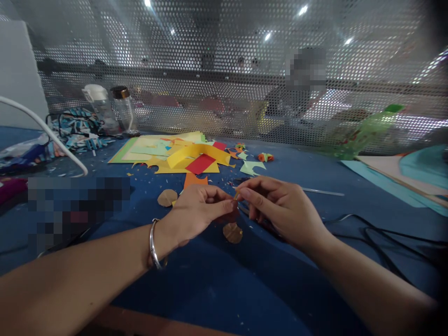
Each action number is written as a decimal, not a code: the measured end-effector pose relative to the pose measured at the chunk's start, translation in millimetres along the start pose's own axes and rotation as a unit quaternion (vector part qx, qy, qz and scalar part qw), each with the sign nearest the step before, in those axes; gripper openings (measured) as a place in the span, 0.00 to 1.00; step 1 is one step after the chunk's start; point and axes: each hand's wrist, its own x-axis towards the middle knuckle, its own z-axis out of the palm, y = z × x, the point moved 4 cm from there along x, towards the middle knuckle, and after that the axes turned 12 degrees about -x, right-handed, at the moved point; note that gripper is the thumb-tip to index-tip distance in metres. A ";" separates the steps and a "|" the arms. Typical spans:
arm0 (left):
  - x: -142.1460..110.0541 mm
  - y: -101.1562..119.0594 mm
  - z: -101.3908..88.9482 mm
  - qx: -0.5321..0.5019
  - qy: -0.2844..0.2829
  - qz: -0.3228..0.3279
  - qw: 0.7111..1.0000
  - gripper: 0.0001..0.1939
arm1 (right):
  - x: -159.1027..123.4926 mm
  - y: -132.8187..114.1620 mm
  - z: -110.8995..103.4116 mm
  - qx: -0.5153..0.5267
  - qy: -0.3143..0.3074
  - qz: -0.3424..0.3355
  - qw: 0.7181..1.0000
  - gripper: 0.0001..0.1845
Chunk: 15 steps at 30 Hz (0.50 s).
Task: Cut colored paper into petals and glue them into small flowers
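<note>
Both hands meet over the blue table (210,284), fingertips almost touching. Between them is a tiny yellowish scrap (236,195), too small to name surely. My right hand (276,205) pinches it between thumb and forefinger. My left hand (203,205) is closed beside it, thumb against the curled fingers; whatever it holds is hidden. Under the hands lies a round brown paper piece (233,232), and another brown disc (167,198) rests left of my left hand. Dark handles, perhaps of scissors, show partly beneath my right hand.
Coloured paper sheets, a yellow strip (196,151) and a red piece (200,164) are piled ahead. Two bottles (124,109) stand back left, by a blue-white bundle (79,126). A green bottle (374,130) leans at a perforated metal screen. Black cables (371,228) lie right.
</note>
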 end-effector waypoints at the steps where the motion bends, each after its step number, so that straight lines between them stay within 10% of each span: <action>1: -0.2 0.5 0.4 0.004 -0.005 0.003 1.000 0.09 | 0.1 -0.2 0.3 0.001 -0.001 -0.002 1.000 0.14; 15: -2.0 0.6 4.4 0.001 -0.023 -0.024 0.999 0.12 | -0.6 -1.2 -3.1 -0.009 -0.004 0.009 1.000 0.16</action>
